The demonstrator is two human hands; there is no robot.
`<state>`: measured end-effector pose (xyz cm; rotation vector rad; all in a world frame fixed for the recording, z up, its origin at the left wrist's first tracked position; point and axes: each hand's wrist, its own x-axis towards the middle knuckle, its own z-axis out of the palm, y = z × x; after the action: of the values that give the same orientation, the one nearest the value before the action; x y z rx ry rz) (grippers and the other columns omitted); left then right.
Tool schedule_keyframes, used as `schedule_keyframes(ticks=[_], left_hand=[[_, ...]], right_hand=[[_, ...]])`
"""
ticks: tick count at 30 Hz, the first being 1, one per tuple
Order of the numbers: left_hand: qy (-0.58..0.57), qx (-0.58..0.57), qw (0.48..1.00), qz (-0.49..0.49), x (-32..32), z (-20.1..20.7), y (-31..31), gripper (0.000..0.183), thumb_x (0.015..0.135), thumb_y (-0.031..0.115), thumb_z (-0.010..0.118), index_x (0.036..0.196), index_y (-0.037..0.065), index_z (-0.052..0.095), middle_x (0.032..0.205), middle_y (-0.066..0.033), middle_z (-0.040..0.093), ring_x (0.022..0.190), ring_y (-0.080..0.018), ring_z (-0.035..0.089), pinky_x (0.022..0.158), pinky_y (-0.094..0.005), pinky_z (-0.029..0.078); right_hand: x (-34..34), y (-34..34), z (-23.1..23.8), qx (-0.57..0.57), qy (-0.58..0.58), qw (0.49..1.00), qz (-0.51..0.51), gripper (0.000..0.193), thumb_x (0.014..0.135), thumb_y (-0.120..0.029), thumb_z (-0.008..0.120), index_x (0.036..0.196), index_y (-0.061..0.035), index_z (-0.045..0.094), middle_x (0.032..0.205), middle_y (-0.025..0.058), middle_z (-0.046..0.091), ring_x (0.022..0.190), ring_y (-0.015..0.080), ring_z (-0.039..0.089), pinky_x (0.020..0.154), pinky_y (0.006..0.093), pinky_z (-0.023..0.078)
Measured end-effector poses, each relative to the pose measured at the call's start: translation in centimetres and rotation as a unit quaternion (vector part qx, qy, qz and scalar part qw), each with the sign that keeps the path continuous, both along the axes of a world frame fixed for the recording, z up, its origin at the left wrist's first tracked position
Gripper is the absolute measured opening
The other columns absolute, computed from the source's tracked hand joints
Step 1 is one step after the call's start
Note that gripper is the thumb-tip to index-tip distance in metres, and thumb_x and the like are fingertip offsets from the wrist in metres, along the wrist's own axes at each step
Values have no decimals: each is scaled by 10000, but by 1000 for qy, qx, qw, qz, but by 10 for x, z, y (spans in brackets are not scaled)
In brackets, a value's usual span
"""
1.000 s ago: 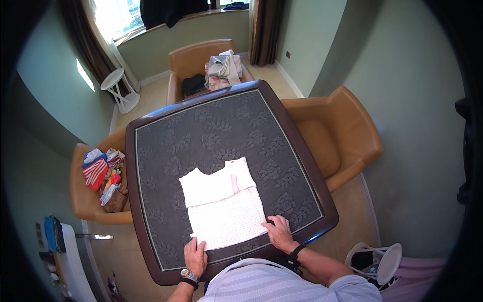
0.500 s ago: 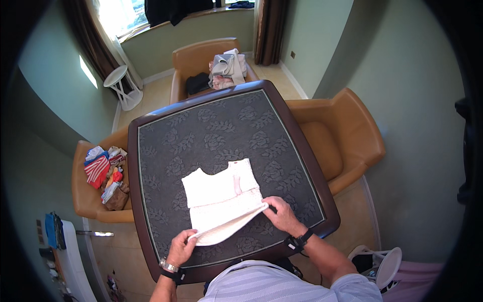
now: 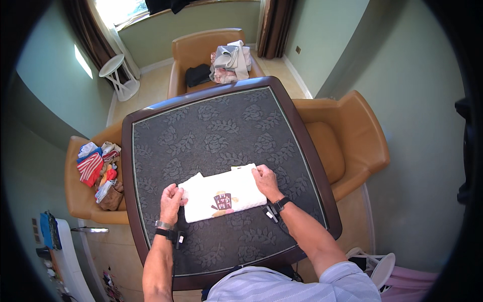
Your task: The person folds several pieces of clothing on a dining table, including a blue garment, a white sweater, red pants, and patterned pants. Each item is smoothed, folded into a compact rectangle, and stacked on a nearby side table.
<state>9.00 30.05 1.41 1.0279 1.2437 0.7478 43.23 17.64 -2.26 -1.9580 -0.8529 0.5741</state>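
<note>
Pressing down on a freshly folded white garment [image 3: 224, 195], you now have both hands at its ends: your left hand [image 3: 171, 200] rests with curled fingers on the left edge, and your right hand [image 3: 265, 181] lies flat and spread on the upper right corner, neither one pinching the cloth so far as the view shows. A second ago the piece lay open and nearly square before you, its neckline toward the far side of the table [image 3: 302, 151]; half a second ago your right hand was carrying the near edge up and across. That fold has landed, leaving a narrow horizontal band with a small reddish-brown printed motif [image 3: 223, 200] now facing up near its front edge. The garment sits on the near half of the dark patterned tabletop, just in front of you, clear of the wooden rim. Judging from that, one fold is complete and the bundle is being smoothed, though it looks long enough to take another. Around you, a tan armchair on your left [image 3: 83, 201] holds a heap of coloured clothes [image 3: 98, 173], and the far armchair [image 3: 201, 50] carries a pile of pale laundry [image 3: 230, 60].
</note>
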Motion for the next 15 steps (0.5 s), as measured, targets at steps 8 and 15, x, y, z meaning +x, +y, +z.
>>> schedule_keyframes(ticks=[8,15], left_hand=[[334,485,792,-161,24,14,-66,474,906,121,751,1344,15,605,1518,-281,514,1426,-464,489,1213,-562,377],[356,458,740,-341,71,-9,-72,696,901,376,767,1503,96,558,1616,-273,428,1523,-468,370,1240,-673,232]], right_hand=[[-32,-34,26,65,-305,942,127,436,916,-185,740,1296,-8,618,1355,213,594,1317,409,529,1100,538,414],[-81,-30,18,20,-342,895,286,509,956,-343,715,1423,-151,650,1519,208,517,1485,425,404,1222,605,287]])
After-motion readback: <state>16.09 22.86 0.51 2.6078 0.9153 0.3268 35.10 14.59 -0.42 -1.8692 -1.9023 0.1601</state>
